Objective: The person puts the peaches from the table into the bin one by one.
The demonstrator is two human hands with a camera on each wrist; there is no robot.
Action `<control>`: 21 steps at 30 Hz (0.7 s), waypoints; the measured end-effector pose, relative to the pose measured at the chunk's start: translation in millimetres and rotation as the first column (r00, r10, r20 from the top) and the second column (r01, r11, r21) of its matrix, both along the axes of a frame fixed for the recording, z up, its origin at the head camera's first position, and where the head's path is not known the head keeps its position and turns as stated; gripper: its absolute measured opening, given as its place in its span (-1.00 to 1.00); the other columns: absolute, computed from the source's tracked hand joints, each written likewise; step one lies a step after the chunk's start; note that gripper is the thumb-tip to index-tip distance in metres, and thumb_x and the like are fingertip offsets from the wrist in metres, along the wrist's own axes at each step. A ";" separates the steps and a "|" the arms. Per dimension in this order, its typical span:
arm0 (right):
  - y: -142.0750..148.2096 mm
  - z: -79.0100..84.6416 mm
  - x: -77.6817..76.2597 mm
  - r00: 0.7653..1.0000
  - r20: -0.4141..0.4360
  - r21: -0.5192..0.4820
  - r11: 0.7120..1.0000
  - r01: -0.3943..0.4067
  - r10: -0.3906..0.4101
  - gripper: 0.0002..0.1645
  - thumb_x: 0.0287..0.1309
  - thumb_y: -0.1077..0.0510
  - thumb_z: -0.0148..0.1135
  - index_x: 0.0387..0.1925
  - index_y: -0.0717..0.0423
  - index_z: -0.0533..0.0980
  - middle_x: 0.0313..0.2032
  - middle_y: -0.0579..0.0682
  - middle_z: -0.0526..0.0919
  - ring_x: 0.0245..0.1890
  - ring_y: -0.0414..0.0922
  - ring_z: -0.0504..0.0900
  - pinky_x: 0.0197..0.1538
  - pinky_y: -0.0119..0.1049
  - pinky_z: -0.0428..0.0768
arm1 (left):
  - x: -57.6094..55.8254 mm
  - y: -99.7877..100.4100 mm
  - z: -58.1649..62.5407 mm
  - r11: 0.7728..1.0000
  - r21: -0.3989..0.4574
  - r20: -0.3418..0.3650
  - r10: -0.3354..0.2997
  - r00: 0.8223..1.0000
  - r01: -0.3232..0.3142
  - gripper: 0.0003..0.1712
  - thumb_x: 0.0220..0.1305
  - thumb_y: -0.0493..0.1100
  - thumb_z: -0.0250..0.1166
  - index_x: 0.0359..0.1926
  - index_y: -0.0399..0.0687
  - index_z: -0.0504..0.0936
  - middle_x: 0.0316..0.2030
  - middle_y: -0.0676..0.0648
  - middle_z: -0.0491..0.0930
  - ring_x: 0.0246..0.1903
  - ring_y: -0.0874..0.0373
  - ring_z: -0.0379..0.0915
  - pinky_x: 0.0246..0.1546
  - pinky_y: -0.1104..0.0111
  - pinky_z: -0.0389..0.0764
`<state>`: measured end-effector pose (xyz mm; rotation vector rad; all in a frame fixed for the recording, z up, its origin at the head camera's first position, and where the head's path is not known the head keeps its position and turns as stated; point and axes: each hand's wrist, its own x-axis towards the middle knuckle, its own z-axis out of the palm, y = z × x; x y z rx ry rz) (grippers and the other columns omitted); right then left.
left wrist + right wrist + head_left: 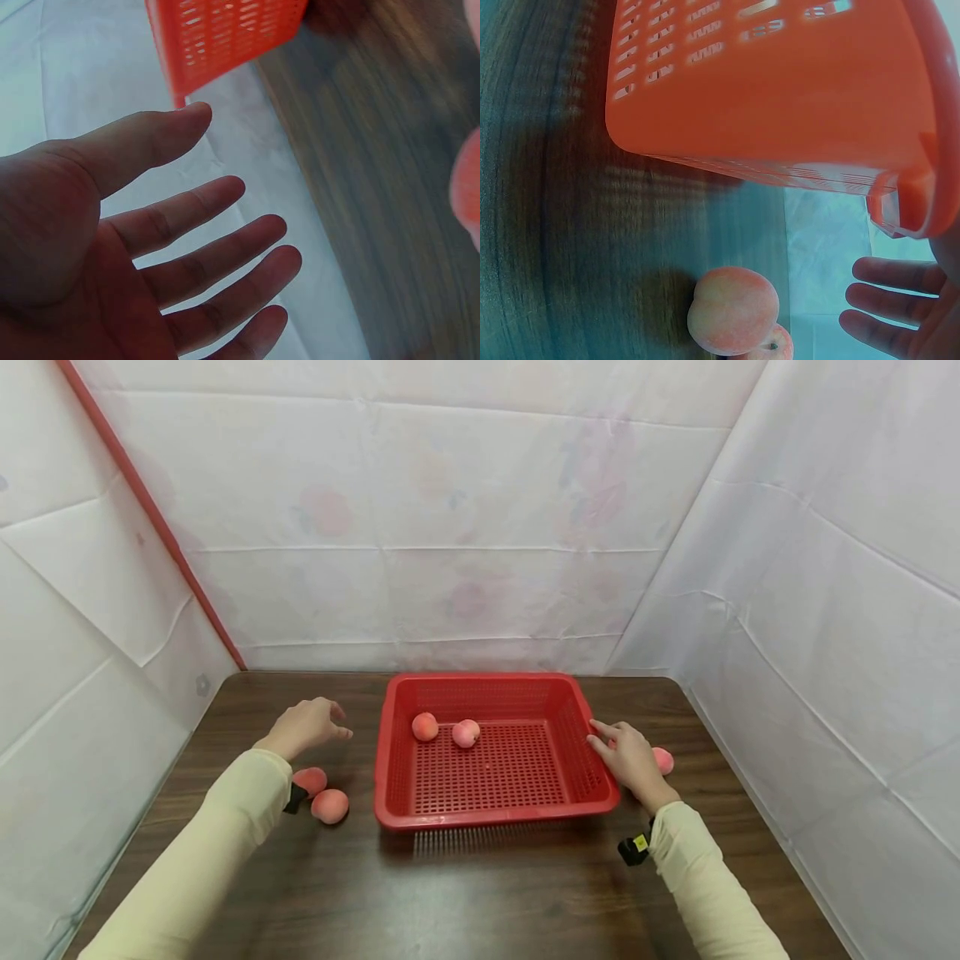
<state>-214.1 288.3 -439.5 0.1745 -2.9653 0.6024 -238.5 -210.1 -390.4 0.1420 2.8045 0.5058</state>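
Note:
A red plastic basket [495, 817] with slotted walls stands mid-table, holding an orange-red peach [425, 727] and a pinker peach [466, 733]. My left hand [303, 727] hovers left of it, fingers spread and holding nothing. By the left wrist lie two more peaches, one [330, 807] in front and one [310, 781] partly behind the wrist strap. My right hand [628, 758] is at the basket's right rim, fingers extended; whether it touches the rim I cannot tell. Beyond that hand sits a peach [663, 760]. The right wrist view shows two peaches there, a nearer peach [733, 310] overlapping a farther peach [777, 343].
The dark wood table [480, 893] extends in front of the basket. White patterned sheeting [480, 510] hangs behind the table and along both sides. A red strip [150, 514] runs down the left corner. A black wrist camera [633, 850] is strapped on the right wrist.

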 end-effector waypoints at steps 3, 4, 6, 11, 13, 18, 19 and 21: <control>-0.5 0.5 0.6 1.000 -0.005 -0.002 1.000 -0.002 0.001 -0.45 0.32 -0.03 0.17 0.27 0.08 0.46 -0.10 0.26 0.59 -0.20 0.11 0.57 -0.20 -0.03 0.55 | 1.9 -6.0 -5.9 1.000 -0.008 0.023 0.000 1.000 0.000 -0.38 0.19 0.06 0.33 0.12 -0.32 0.54 0.10 -0.41 0.54 0.11 -0.42 0.42 0.02 -0.19 0.47; -0.6 0.6 0.9 1.000 -0.006 -0.001 1.000 -0.003 0.003 -0.45 0.32 -0.03 0.17 0.27 0.09 0.46 -0.10 0.26 0.59 -0.20 0.11 0.57 -0.20 -0.03 0.55 | 2.7 -8.1 -7.9 1.000 -0.011 0.030 0.000 1.000 0.000 -0.38 0.19 0.06 0.34 0.11 -0.32 0.55 0.09 -0.41 0.54 0.11 -0.42 0.41 0.02 -0.19 0.47; -0.8 0.6 1.5 1.000 -0.004 0.000 1.000 -0.003 0.003 -0.45 0.32 -0.03 0.17 0.27 0.09 0.46 -0.10 0.26 0.60 -0.21 0.10 0.57 -0.21 -0.04 0.55 | 4.7 -12.0 -12.1 1.000 -0.016 0.036 -0.001 0.999 0.002 -0.39 0.18 0.06 0.35 0.10 -0.31 0.55 0.08 -0.41 0.55 0.09 -0.43 0.42 0.01 -0.18 0.48; -0.7 1.8 0.8 1.000 -0.005 0.019 1.000 -0.002 0.002 -0.45 0.31 -0.02 0.17 0.27 0.08 0.47 -0.11 0.25 0.60 -0.23 0.09 0.56 -0.23 -0.06 0.54 | 7.8 -19.7 -19.7 0.999 -0.027 0.035 -0.018 0.999 0.019 -0.40 0.16 0.05 0.35 0.07 -0.32 0.57 0.05 -0.40 0.57 0.06 -0.42 0.45 -0.02 -0.16 0.50; -1.0 2.5 0.4 1.000 -0.007 0.026 1.000 -0.005 0.005 -0.45 0.31 -0.02 0.17 0.26 0.09 0.47 -0.11 0.25 0.59 -0.23 0.10 0.56 -0.23 -0.05 0.54 | 9.1 -21.9 -21.5 0.999 -0.031 0.050 -0.014 0.999 0.015 -0.40 0.16 0.05 0.35 0.07 -0.32 0.57 0.06 -0.41 0.56 0.08 -0.43 0.43 -0.01 -0.17 0.49; -1.4 2.8 0.6 1.000 -0.003 0.027 1.000 -0.007 0.007 -0.45 0.32 -0.03 0.17 0.27 0.09 0.47 -0.12 0.27 0.60 -0.23 0.10 0.57 -0.25 -0.06 0.54 | 11.8 -27.2 -27.6 0.999 -0.036 0.110 0.009 0.994 -0.005 -0.39 0.17 0.04 0.35 0.08 -0.34 0.54 0.09 -0.45 0.52 0.09 -0.44 0.42 0.01 -0.20 0.47; -1.3 2.6 0.6 1.000 -0.004 0.026 1.000 -0.007 0.007 -0.45 0.32 -0.03 0.17 0.27 0.09 0.47 -0.12 0.28 0.60 -0.23 0.10 0.57 -0.25 -0.07 0.54 | 12.6 -28.3 -29.1 0.999 -0.034 0.122 0.013 0.993 -0.009 -0.39 0.17 0.03 0.35 0.08 -0.35 0.54 0.09 -0.46 0.51 0.08 -0.43 0.43 0.01 -0.19 0.48; -1.0 2.1 0.5 1.000 -0.005 0.024 1.000 -0.007 0.007 -0.45 0.31 -0.03 0.17 0.26 0.09 0.47 -0.11 0.28 0.60 -0.24 0.09 0.57 -0.25 -0.07 0.54 | 13.7 -30.6 -32.0 1.000 -0.025 0.141 0.020 0.990 -0.017 -0.38 0.16 0.02 0.37 0.08 -0.36 0.53 0.07 -0.46 0.52 0.06 -0.42 0.45 0.00 -0.18 0.48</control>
